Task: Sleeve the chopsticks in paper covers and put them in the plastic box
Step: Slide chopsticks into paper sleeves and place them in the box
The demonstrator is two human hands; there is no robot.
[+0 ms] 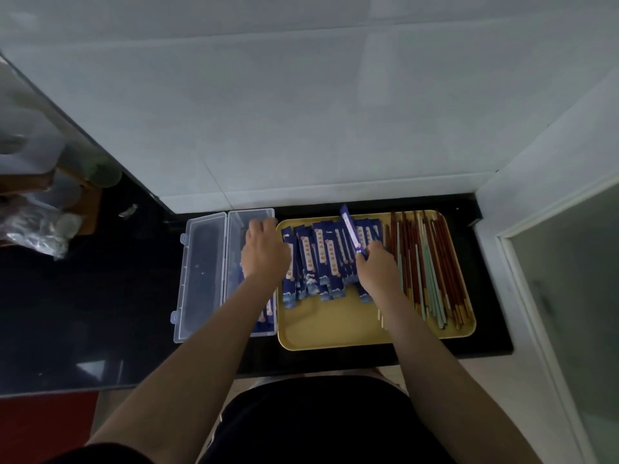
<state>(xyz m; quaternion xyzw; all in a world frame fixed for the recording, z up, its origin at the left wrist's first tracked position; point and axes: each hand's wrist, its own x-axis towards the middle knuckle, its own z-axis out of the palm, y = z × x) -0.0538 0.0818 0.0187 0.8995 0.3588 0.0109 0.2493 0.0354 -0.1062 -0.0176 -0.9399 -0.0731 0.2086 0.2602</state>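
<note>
Left hand [264,251]: reached into plastic box [234,222]; finger state cannot be told.
Right hand [376,267]: blue paper cover [350,229] pinched, tilted toward 11 o'clock.

Black glossy counter [100,313] runs across the frame, w/ a pale glare patch near its front edge at left. White tiled wall [301,112] behind it, grout lines faint. Far left: crinkled clear plastic bag [37,234] on the counter, blurred brownish wooden item [85,202] just behind it, pale green rounded obj [104,172] above that, too blurred to ID. Small shiny scrap [129,211] lies alone on the counter, right of those. Right side: white frame w/ frosted glass panel [576,296]. Bottom left: red surface [43,426] below counter edge. Pale floor [485,396] at near right.
</note>
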